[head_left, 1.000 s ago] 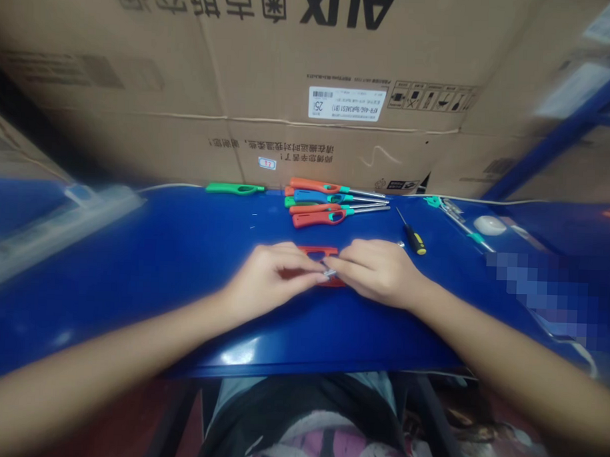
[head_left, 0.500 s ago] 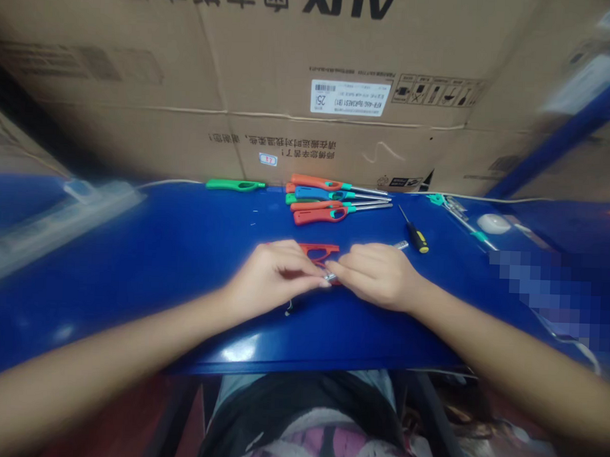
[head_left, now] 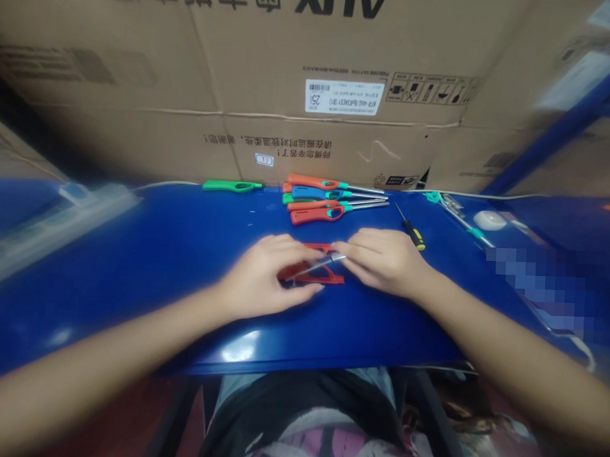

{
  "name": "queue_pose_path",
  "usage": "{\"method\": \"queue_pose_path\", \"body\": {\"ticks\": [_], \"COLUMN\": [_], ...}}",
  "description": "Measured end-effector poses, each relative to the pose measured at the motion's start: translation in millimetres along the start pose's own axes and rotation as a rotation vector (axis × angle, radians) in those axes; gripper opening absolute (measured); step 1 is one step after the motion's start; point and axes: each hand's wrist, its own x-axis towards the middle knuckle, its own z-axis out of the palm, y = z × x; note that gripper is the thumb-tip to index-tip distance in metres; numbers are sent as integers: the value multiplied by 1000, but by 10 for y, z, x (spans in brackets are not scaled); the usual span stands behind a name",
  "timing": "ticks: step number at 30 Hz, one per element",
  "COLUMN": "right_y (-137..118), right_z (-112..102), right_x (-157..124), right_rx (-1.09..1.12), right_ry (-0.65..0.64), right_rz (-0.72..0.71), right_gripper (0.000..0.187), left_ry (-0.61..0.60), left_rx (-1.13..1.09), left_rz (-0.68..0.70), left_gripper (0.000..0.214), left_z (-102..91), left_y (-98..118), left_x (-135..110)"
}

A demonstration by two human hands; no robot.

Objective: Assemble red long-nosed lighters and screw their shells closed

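In the head view, my right hand (head_left: pixel 384 261) pinches a thin metal rod (head_left: pixel 337 256) with thumb and fingers. The rod slants down to the left, towards my left palm. My left hand (head_left: pixel 266 274) curves around the near space with thumb and fingers apart, its fingertips close to the rod. Between the hands, on the blue table, lie two red lighter casing halves; the nearer casing half (head_left: pixel 328 277) shows its trigger loop, and the farther casing half (head_left: pixel 318 246) is partly hidden by my left fingers. Motion blurs the rod's left end.
Behind my hands lie several long lighters (head_left: pixel 315 215) in a pile, with a green lighter casing (head_left: pixel 229 185) to their left. A black and yellow screwdriver (head_left: pixel 413 235) rests at the right, near metal lighter parts (head_left: pixel 453 210) and a white object (head_left: pixel 489 220). A large cardboard box (head_left: pixel 270 74) stands behind.
My hands have moved slightly apart. The left thumb and fingers have opened from their pinch, and more of the metal rod and the red casing halves shows between the hands.
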Motion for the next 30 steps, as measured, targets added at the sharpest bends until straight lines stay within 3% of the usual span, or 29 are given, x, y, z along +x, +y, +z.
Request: {"method": "queue_pose_path", "body": {"ticks": [5,10,16,23,30], "right_y": [44,129,140,113,104], "right_z": [-37,-86,-128,-142,-132], "right_x": [-1,17,24,33,42], "right_rx": [180,449,642,762,747], "right_ry": [-399,-573,-614,-578,-488], "right_rz": [200,350,489,433,424], "right_gripper": [26,24,13,10,17], "left_ry": [-134,-232,-204,-186,-208], "left_rx": [21,-24,-43,-96,-135], "left_rz": [-140,-239,-259,-330,-331], "left_gripper": [61,51,32,26,31], "left_z": [-50,-94,-122,-172,-174], "left_y": [-49,-93,-99,-183,-197], "left_x": [2,19,39,63,69]}}
